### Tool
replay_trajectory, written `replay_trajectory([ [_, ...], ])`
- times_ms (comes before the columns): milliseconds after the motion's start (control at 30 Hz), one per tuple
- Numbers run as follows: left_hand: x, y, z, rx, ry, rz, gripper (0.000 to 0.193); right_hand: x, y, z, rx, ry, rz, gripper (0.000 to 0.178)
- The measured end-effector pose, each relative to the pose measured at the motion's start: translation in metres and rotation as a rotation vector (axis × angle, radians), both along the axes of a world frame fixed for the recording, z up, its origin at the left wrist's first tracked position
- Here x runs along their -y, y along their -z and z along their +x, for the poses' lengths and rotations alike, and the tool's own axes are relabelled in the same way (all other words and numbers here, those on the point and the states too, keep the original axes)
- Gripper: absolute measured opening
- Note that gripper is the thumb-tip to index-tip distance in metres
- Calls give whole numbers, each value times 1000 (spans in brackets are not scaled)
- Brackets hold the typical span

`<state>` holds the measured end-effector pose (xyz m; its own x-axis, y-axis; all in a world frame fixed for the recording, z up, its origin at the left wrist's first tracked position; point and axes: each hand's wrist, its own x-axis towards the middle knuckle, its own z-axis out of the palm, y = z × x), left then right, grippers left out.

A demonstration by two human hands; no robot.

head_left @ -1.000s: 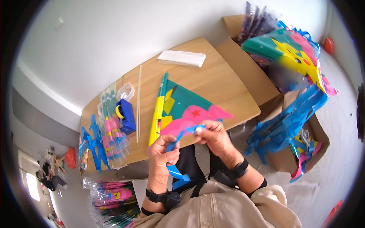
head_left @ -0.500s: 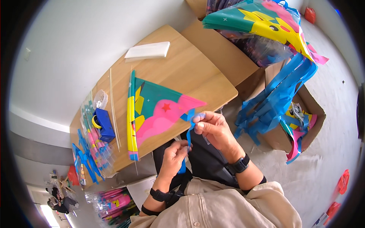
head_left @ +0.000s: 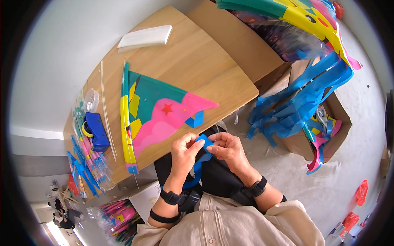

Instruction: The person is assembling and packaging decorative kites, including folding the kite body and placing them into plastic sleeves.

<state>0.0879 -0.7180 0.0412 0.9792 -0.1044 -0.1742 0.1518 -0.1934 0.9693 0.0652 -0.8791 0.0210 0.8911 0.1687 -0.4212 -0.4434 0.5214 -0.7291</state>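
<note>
Over my lap, just off the table's front edge, a blue ribbon [head_left: 205,143] is stretched flat between my hands. My left hand [head_left: 183,153] pinches it on one side, and my right hand [head_left: 230,152] pinches it on the other with thumb and fingers. The rest of the ribbon droops in a loop below them. Beyond lies a folded kite [head_left: 158,108] in green, pink and yellow, with a thin rod along its left side. A short blue strip shows under its pink tip near the table edge.
On the wooden table [head_left: 197,53] are a white sheet stack [head_left: 145,37], thin sticks [head_left: 105,110], a blue tape dispenser [head_left: 96,132] and bagged rolled kites. Right, another kite [head_left: 316,26] with long blue tails [head_left: 287,110] overhangs an open cardboard box [head_left: 338,131].
My hands have come level with each other, and the ribbon, twisted and narrow before, is now spread flat between them. The right hand has moved down, away from the kite's tip.
</note>
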Motion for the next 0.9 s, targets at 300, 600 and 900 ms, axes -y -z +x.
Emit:
replay_trajectory([
  [300, 3, 26, 61, 513, -67, 379, 11, -10, 34, 66, 94, 187, -658, 24],
  [600, 4, 44, 61, 696, 211, 857, 55, -17, 35, 81, 115, 251, -854, 21],
  [900, 9, 47, 57, 602, 210, 934, 50, -19, 35, 85, 79, 171, -971, 19],
])
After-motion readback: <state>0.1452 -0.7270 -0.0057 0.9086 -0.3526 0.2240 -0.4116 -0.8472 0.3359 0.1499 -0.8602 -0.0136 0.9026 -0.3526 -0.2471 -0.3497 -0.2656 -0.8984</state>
